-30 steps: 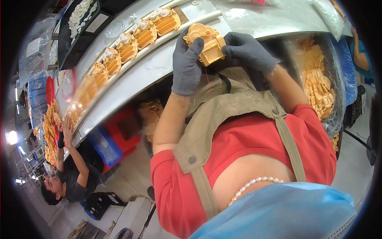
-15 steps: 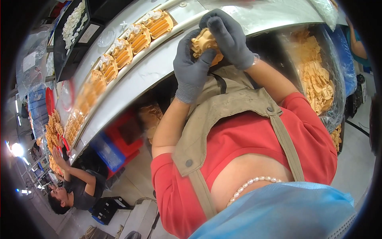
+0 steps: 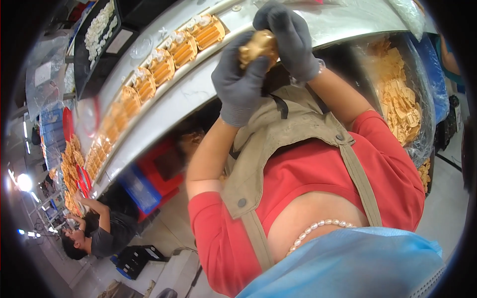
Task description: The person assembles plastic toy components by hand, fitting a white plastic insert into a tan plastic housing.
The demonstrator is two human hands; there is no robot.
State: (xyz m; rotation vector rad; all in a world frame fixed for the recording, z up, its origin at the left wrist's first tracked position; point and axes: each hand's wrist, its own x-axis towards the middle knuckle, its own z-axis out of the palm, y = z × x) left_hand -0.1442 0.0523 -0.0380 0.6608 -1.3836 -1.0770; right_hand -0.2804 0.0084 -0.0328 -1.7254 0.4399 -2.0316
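A tan moulded plastic part (image 3: 259,48), its surface slightly blurred, is held up in front of my body near the edge of the white worktop. My left hand (image 3: 238,82), in a grey glove, wraps round it from the left with the thumb across its lower side. From the right, my right hand (image 3: 293,47), gloved in grey too, closes against the same part with its fingers curled at the top. The gloves cover much of the part, so its far side is hidden.
A row of tan parts with clear-white pieces (image 3: 161,67) runs along the worktop's railed strip. A black bin of small white pieces (image 3: 97,37) stands beyond. At right, a plastic-lined box (image 3: 400,107) holds loose tan parts. A co-worker (image 3: 102,231) works at far left.
The tan part has turned between my hands, and my right hand has shifted slightly up and over it. The view has shifted a little. The co-worker's hands have moved.
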